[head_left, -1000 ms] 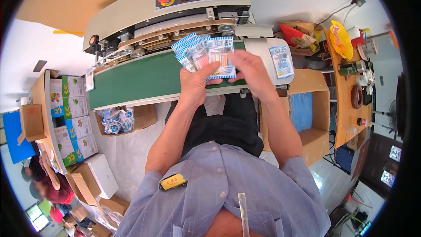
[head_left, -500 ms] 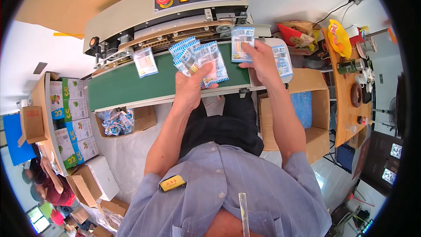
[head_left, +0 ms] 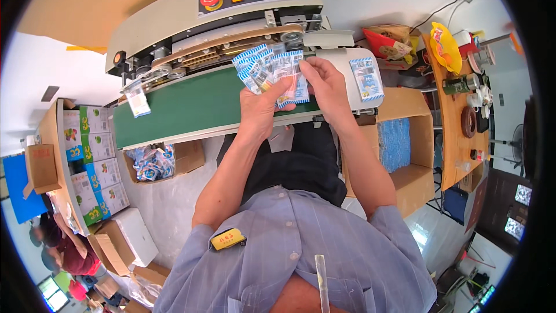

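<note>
Blue-white sachets (head_left: 269, 69) at frame centre looked light, floppy; left hand (head_left: 260, 107) clutched fan, right hand (head_left: 324, 84) pinched edge.

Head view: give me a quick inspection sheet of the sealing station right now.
Surface: green conveyor belt of the sealing machine; one sachet rides at its left end.
Job's things: fan of blue-and-white sachets; single sachet on the white feed end.
Clutter: open box of sachets under the belt; cardboard box at right with blue packs.
Grips: left hand holds the fan; right hand pinches its right edge.
Cables: black lead to a wall socket.
Surroundings: printed cartons at left, cluttered wooden shelf at right, another person lower left.
</note>
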Available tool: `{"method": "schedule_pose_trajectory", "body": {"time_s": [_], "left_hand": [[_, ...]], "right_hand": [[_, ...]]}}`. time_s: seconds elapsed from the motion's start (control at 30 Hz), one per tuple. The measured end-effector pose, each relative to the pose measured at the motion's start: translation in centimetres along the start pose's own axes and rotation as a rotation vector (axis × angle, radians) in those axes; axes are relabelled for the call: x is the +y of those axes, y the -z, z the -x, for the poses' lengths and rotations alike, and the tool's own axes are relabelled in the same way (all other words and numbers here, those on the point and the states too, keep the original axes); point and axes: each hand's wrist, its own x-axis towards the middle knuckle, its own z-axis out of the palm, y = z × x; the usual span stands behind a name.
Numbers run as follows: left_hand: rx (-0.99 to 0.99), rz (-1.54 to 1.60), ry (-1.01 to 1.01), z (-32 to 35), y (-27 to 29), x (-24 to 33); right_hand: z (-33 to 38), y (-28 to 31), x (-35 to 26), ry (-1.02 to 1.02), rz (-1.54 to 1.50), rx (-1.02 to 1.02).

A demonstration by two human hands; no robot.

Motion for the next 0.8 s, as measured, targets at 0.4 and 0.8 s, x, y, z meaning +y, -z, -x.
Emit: {"method": "schedule_pose_trajectory", "body": {"time_s": [0.4,0.8], "left_hand": [[-0.05,0.029,-0.02,1.3,1.3,-0.2],[-0.19,-0.073,0.104,1.2,3.8,1.1]], "right_hand": [[2.2,-0.2,0.2,-0.176,-0.171,-0.256],[-2.7,3.1,-1.0,-0.187,0.024,-0.013]]}}
